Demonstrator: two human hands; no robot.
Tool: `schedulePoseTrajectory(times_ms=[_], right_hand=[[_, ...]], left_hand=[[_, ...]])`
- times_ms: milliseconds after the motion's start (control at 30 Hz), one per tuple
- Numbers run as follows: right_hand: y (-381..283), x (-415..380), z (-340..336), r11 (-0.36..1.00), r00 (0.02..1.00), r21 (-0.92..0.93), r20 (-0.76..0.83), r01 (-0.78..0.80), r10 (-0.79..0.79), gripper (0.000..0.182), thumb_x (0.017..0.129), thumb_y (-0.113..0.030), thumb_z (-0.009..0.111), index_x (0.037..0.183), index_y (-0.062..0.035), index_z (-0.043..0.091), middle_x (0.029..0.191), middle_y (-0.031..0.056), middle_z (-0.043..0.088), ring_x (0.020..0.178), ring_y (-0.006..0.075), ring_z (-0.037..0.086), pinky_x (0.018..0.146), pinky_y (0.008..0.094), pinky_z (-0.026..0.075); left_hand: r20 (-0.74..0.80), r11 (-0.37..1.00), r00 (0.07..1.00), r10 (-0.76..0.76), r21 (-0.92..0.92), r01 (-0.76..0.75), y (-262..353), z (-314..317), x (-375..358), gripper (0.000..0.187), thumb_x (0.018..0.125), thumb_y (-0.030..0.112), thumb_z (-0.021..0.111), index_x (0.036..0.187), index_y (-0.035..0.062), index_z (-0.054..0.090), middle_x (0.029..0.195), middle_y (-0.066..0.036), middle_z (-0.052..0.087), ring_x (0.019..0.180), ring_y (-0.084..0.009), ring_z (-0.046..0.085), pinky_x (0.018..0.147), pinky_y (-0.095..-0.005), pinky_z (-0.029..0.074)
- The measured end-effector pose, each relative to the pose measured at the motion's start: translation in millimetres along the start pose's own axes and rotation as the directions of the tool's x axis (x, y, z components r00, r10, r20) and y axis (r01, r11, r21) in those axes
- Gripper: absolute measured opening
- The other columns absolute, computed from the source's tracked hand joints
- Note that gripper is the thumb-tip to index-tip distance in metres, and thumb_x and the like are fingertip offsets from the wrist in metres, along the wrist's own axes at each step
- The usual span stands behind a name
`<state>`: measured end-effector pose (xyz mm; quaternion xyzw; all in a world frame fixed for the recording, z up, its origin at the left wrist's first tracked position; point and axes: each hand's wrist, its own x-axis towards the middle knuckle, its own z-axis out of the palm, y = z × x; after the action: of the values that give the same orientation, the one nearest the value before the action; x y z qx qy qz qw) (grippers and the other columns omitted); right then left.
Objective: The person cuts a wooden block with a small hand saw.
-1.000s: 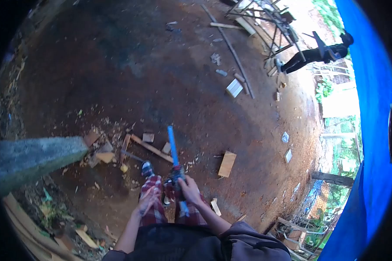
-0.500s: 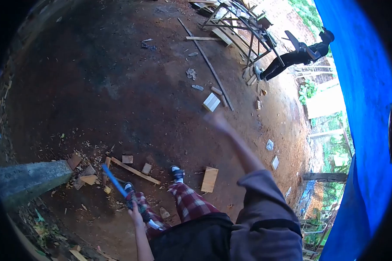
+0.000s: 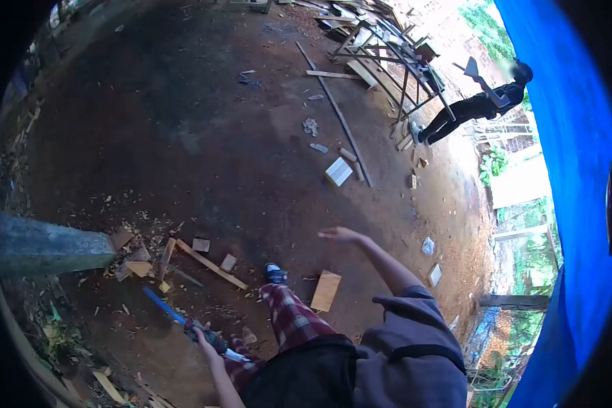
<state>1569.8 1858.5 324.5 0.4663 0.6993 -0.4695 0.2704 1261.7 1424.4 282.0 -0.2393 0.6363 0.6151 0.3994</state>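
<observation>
My left hand [image 3: 207, 344] is wrapped round the dark middle of a long tool with a straight blue end [image 3: 162, 302]; a whitish end sticks out on the other side, and I cannot make out its exact kind. It hangs low beside my left leg, off the ground. My right hand [image 3: 341, 235] is held out in the air in front of me, fingers stretched, with nothing in it. Beneath that hand lies a flat wooden block [image 3: 326, 291] on the dirt floor. A narrow wood strip [image 3: 211, 264] and small wood pieces [image 3: 201, 245] lie ahead of my feet.
A concrete post [image 3: 54, 246] stands at left, with wood chips round its end. Farther off are a whitish block [image 3: 338, 172], a long thin bar [image 3: 336, 115] and a workbench [image 3: 408, 64] among stacked boards. Another person [image 3: 479, 105] stands there holding something flat. A blue tarp [image 3: 571, 136] hangs at right.
My right hand has come down and nearer to me. The tool in my left hand has swung lower and leftward. My view has shifted slightly, and the other person's arms have moved.
</observation>
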Motion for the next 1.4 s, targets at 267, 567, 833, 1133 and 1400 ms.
schedulePoseTrajectory(times_ms=[267, 567, 833, 1133, 1400], right_hand=[[27, 25, 228, 0.945, 0.975, -0.287, 0.106, -0.157, 0.194, 0.07, 0.087, -0.064, 0.035, 0.128, -0.0084, 0.05, 0.132, 0.0143, 0.048, 0.123, 0.0329, 0.043, 0.104, 0.0398, 0.031], [-103, -52, 201, 0.992, 0.987, 0.012, -0.092, -0.128, 0.129, 0.062, 0.086, -0.059, 0.044, 0.124, -0.0107, 0.054, 0.126, 0.0171, 0.053, 0.116, 0.0338, 0.05, 0.099, 0.0402, 0.038], [-11, -71, 211, 0.946, 0.978, -0.257, 0.014, -0.197, 0.207, 0.064, 0.085, -0.059, 0.045, 0.124, -0.0089, 0.054, 0.124, 0.0178, 0.053, 0.115, 0.0347, 0.05, 0.098, 0.0395, 0.04], [90, -86, 191, 0.919, 0.938, -0.191, -0.097, -0.345, 0.332, 0.068, 0.079, -0.059, 0.053, 0.122, -0.006, 0.055, 0.12, 0.0191, 0.056, 0.112, 0.0336, 0.053, 0.095, 0.0387, 0.042], [99, -89, 174, 0.955, 0.955, -0.123, -0.165, -0.269, 0.247, 0.064, 0.08, -0.058, 0.052, 0.121, -0.0083, 0.056, 0.122, 0.0198, 0.054, 0.112, 0.0357, 0.052, 0.095, 0.04, 0.042]], left_hand=[[-0.089, 0.991, 0.987, 0.133, 0.006, -0.133, -18, -178, -5, 0.054, 0.085, 0.052, 0.056, 0.12, 0.0109, 0.048, 0.091, -0.005, 0.062, 0.062, -0.0146, 0.056, 0.051, -0.0269, 0.046], [-0.412, 0.992, 0.909, 0.059, -0.074, -0.098, -5, -271, -27, 0.058, 0.086, 0.05, 0.056, 0.126, 0.0106, 0.042, 0.096, -0.008, 0.06, 0.065, -0.0179, 0.057, 0.049, -0.0266, 0.047], [-0.21, 0.991, 0.974, 0.089, -0.075, -0.106, -8, -202, -21, 0.059, 0.083, 0.053, 0.058, 0.126, 0.0162, 0.041, 0.09, -0.005, 0.058, 0.064, -0.0156, 0.054, 0.05, -0.0272, 0.044], [-0.088, 0.992, 0.988, 0.126, -0.001, -0.126, -48, -143, -14, 0.061, 0.085, 0.049, 0.057, 0.127, 0.0082, 0.043, 0.09, -0.007, 0.058, 0.067, -0.0167, 0.056, 0.053, -0.0278, 0.047], [-0.135, 0.997, 0.989, 0.051, -0.05, -0.058, -46, -96, -13, 0.061, 0.085, 0.049, 0.058, 0.126, 0.0065, 0.043, 0.089, -0.008, 0.06, 0.071, -0.0153, 0.059, 0.055, -0.0274, 0.049]])
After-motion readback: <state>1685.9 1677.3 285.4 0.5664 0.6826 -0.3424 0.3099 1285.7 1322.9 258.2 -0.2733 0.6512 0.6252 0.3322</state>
